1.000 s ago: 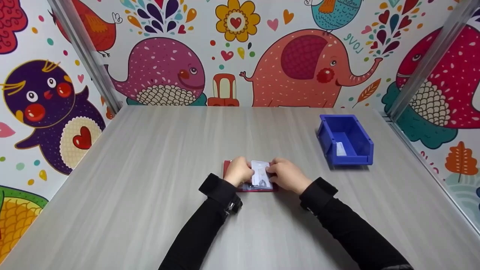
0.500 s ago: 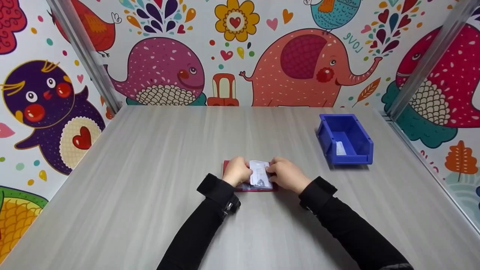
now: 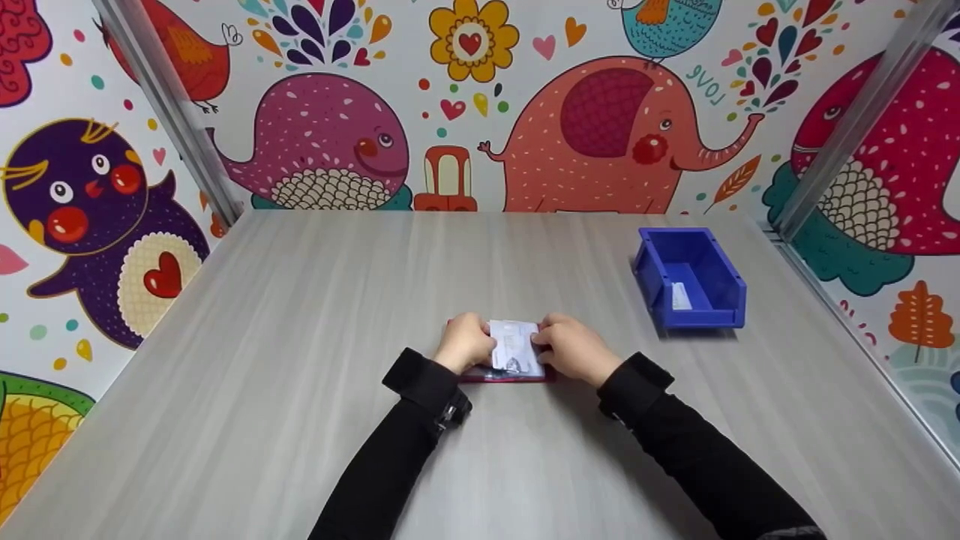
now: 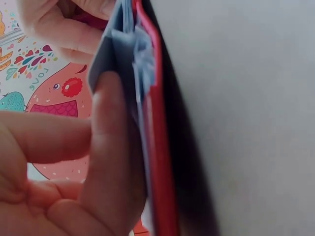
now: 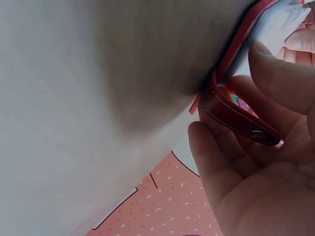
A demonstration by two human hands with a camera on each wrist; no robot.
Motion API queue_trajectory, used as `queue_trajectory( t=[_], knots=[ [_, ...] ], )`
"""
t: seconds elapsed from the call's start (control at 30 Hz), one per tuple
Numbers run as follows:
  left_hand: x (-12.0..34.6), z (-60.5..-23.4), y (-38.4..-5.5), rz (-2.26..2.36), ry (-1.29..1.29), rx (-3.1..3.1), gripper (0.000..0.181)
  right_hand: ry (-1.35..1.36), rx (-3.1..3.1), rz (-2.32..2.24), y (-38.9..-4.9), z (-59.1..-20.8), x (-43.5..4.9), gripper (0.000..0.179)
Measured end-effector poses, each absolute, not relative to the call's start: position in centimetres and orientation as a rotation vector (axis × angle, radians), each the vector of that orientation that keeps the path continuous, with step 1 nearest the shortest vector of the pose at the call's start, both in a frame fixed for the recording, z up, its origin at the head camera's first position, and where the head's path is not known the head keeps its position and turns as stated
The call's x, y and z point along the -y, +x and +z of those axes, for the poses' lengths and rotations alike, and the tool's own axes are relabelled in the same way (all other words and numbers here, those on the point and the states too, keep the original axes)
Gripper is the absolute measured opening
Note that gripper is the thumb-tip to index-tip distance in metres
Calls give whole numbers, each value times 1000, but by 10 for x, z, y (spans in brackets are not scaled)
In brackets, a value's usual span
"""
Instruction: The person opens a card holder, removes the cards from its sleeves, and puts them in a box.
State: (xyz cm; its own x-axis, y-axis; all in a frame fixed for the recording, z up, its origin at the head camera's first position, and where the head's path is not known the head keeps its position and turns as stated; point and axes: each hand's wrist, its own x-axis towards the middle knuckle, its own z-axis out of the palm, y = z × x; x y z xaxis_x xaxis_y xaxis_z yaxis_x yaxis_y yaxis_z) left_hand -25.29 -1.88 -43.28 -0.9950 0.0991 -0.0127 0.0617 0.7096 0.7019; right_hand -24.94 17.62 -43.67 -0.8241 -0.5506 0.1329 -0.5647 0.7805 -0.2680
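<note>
A red card holder (image 3: 506, 380) lies opened on the table between both hands, with a whitish card (image 3: 514, 345) showing on top. My left hand (image 3: 463, 343) pinches the card's left edge, and in the left wrist view its finger reaches under a pale raised sheet (image 4: 125, 49) above the clear sleeves (image 4: 144, 64). My right hand (image 3: 576, 349) grips the holder's right side, thumb on top. In the right wrist view, the holder's red strap (image 5: 236, 118) with a metal snap sticks out across the right fingers.
A blue plastic bin (image 3: 724, 319) stands at the back right, with a white piece (image 3: 681, 296) inside it. Printed cartoon panels (image 3: 585, 135) wall the table at the back and sides.
My left hand has moved slightly left along with the card's left edge, so more of the card's width shows. The right hand has stayed in place.
</note>
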Motion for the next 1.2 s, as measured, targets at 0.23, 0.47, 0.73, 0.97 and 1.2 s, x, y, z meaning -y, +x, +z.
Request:
queue_trajectory(
  t=[0.23,0.47,0.73,0.97,1.2],
  knots=[
    [23,-433,-252,1309,88,-2764,9,901,2937,475,-249,-436,-176,19],
    [29,-434,-251,1423,61,-2686,4,916,2913,475,-249,-437,-176,18],
    [34,-433,-251,1420,57,-2679,7,936,2899,466,-249,-437,-177,19],
    [37,-431,-251,1425,55,-2665,7,962,2876,455,-249,-438,-178,18],
    [41,-429,-251,1502,30,-2591,8,968,2874,446,-249,-438,-178,18]
  ],
)
